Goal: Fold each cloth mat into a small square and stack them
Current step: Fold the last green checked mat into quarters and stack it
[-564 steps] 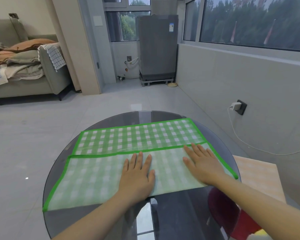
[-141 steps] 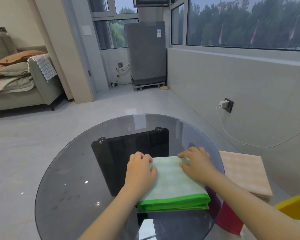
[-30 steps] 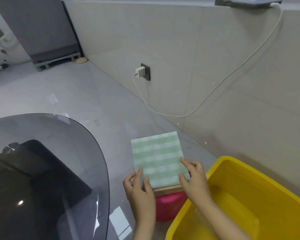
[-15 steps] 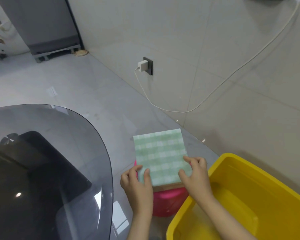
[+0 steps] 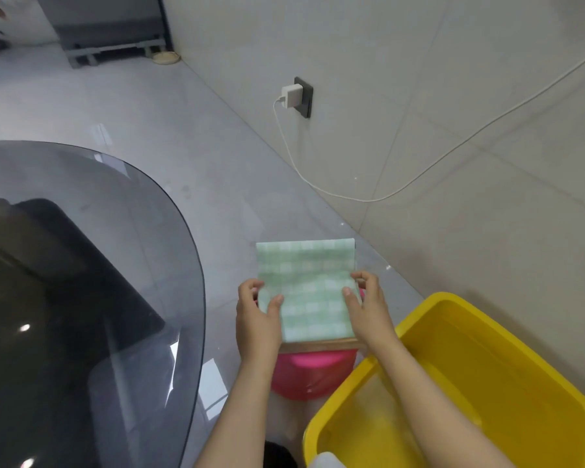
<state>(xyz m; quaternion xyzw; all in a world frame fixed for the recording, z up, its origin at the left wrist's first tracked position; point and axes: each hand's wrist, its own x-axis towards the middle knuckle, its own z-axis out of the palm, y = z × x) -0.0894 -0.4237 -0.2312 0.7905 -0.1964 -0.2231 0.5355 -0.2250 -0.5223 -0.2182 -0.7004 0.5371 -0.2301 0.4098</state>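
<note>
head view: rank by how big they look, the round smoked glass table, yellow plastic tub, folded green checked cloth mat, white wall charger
1. Round smoked glass table, largest, though cropped.
2. Yellow plastic tub, also cropped and near the camera.
3. Folded green checked cloth mat.
4. White wall charger, smallest, also farthest.

Matt checked cloth mat (image 5: 306, 285); glossy yellow plastic tub (image 5: 507, 396); smooth glass table (image 5: 92, 298).

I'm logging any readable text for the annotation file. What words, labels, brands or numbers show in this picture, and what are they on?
None can be read.
The white charger in the wall socket: no print visible.
The folded green checked mat, yellow tub and pink stool: no label or print visible.
The grey appliance at the top: only its lower part shows, no sticker visible.
</note>
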